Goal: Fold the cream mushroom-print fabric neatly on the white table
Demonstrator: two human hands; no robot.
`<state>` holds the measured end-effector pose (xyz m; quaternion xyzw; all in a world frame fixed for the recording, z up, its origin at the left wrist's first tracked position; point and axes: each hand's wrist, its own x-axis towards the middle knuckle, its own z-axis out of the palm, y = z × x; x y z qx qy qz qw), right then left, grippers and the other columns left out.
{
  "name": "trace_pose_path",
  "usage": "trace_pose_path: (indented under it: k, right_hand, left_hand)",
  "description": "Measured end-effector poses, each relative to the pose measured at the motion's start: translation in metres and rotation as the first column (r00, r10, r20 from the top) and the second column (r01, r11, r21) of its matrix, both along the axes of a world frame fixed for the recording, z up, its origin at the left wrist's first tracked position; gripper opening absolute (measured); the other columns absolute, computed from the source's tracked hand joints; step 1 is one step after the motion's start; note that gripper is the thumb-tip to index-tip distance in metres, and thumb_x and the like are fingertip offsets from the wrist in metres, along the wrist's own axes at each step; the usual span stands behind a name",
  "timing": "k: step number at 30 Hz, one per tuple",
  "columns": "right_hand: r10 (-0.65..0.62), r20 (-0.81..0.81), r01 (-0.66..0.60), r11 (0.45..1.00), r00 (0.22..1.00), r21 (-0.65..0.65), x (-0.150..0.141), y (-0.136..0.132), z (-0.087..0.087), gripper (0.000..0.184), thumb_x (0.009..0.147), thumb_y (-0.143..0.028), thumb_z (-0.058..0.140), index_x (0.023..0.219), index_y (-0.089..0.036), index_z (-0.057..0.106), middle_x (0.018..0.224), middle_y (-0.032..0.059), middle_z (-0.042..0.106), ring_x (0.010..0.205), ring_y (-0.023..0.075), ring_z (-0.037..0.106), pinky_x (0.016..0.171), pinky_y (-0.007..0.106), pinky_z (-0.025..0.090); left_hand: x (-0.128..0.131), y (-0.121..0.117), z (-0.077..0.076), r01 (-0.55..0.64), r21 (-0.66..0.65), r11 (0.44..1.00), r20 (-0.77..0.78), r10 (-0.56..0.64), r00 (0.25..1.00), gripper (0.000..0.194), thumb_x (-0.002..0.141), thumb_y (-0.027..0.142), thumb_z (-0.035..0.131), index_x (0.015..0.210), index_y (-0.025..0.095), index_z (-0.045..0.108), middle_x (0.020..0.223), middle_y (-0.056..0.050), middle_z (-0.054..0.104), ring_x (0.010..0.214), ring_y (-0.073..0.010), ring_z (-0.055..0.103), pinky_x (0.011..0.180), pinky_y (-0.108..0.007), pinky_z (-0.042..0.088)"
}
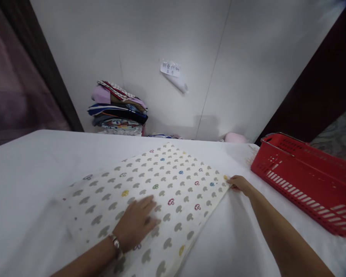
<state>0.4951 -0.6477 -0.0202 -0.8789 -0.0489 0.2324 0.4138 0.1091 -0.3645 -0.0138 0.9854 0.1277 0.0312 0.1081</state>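
Cloth [158, 175]: in the head view it lies spread over the white table [25, 165] in front of you, cream-white with grey mushroom shapes and some yellow, red, blue and green ones; one corner points toward the wall [150, 34], and its left part is blurred.
Left hand [137, 223]: yours rests over the middle of the cloth, palm down, fingers extended and the thumb apart, grasping nothing that you can see; it is slightly blurred.
Bracelet [115, 245]: you wear it, silver-coloured, on your left wrist.
Right hand [237, 182]: your fingers pinch the cloth at its right corner, between the mushroom print and the basket side.
Red basket [305, 177]: it sits on the table to your right, slotted and apart from your right hand.
Folded fabrics [119, 109]: they are stacked beyond the far table edge, to your left, near the wall.
Paper sign [170, 68]: it hangs on the wall ahead of you, with handwritten characters.
Pink item [235, 137]: you see it partly, behind the far edge.
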Motion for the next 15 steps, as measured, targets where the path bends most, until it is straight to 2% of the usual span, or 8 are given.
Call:
trace_pose_path:
  k: [4, 8, 10, 13, 15]
  right_hand:
    - [-0.003, -0.051, 0.005, 0.999, 0.999, 0.036, 0.003, -0.004, -0.006, 0.012, 0.068, -0.024, 0.063, 0.068, -0.019, 0.052, 0.047, -0.0039, 0.048, 0.041, 0.0083, 0.045, 0.039, 0.018, 0.037]
    - [0.021, -0.068, -0.016, 0.998, 0.997, 0.065, 0.004, -0.004, -0.008, 0.016, 0.066, -0.027, 0.065, 0.065, -0.018, 0.052, 0.046, -0.0046, 0.045, 0.04, 0.007, 0.041, 0.036, 0.017, 0.032]
    - [0.023, -0.077, -0.018, 0.998, 0.997, 0.063, 0.003, -0.003, -0.008, 0.017, 0.065, -0.028, 0.066, 0.065, -0.018, 0.053, 0.046, -0.0049, 0.045, 0.039, 0.0065, 0.04, 0.036, 0.017, 0.031]
    - [0.022, -0.085, -0.017, 0.998, 0.996, 0.063, 0.0, -0.002, -0.005, 0.018, 0.063, -0.03, 0.067, 0.064, -0.019, 0.053, 0.046, -0.0046, 0.044, 0.039, 0.0066, 0.039, 0.036, 0.017, 0.031]
    - [0.018, -0.054, -0.015, 0.999, 0.998, 0.047, -0.002, -0.002, -0.004, 0.019, 0.062, -0.031, 0.068, 0.064, -0.019, 0.054, 0.046, -0.0042, 0.045, 0.039, 0.0069, 0.04, 0.035, 0.018, 0.031]
  left_hand:
    - [0.038, 0.056, 0.016, -0.195, 0.061, 0.979, -0.044, 0.198, 0.979, 0.056, 0.083, 0.055, 0.032, 0.128, 0.024, 0.045, 0.142, -0.006, 0.032, 0.131, -0.0254, 0.025, 0.105, -0.048, 0.016]
    - [0.072, 0.127, 0.013, -0.387, 0.14, 0.911, -0.002, 0.391, 0.92, 0.052, 0.085, 0.045, 0.032, 0.13, 0.02, 0.042, 0.142, -0.011, 0.03, 0.13, -0.0264, 0.025, 0.104, -0.05, 0.017]
    - [0.083, 0.155, 0.009, -0.454, 0.133, 0.881, 0.023, 0.455, 0.89, 0.052, 0.088, 0.04, 0.025, 0.13, 0.014, 0.04, 0.139, -0.014, 0.034, 0.128, -0.0287, 0.028, 0.101, -0.052, 0.017]
    - [0.097, 0.18, 0.006, -0.502, 0.104, 0.859, 0.014, 0.503, 0.864, 0.058, 0.09, 0.035, 0.008, 0.129, 0.005, 0.039, 0.13, -0.014, 0.045, 0.119, -0.0315, 0.038, 0.096, -0.051, 0.02]
    - [0.107, 0.189, 0.005, -0.522, 0.119, 0.845, 0.009, 0.524, 0.851, 0.061, 0.089, 0.039, 0.009, 0.124, 0.004, 0.044, 0.122, -0.015, 0.052, 0.113, -0.0306, 0.043, 0.094, -0.048, 0.026]
